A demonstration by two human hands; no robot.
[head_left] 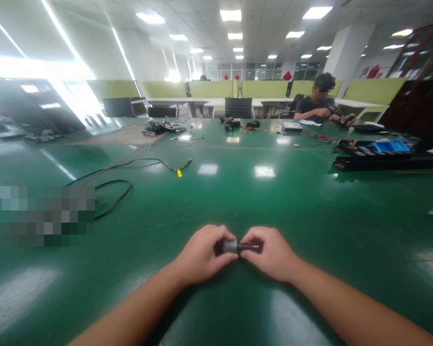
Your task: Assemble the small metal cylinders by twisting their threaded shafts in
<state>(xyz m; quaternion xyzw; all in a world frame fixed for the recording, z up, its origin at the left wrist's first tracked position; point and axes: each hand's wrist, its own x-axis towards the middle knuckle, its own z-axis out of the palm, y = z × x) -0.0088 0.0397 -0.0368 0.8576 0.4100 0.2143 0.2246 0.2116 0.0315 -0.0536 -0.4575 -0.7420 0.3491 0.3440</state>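
Low in the middle of the head view, both hands meet at a small metal cylinder with a shaft [230, 246], which looks like a small motor. My left hand [204, 251] is closed on its thick silver body, thumb below and fingers above. From the body a thinner dark shaft with a bright tip points right. Around that shaft, near its dark collar, the thumb and fingers of my right hand [270, 251] are closed. The part lies level, just over the green tabletop [216, 202]. Its left end is partly hidden in my left hand.
A black cable [155, 160] with a yellow tag curls across the left. At the right lies a black tray-like case [375, 161] with a blue packet. Tools and parts [162, 127] lie along the far side, where another person [313, 105] sits working.
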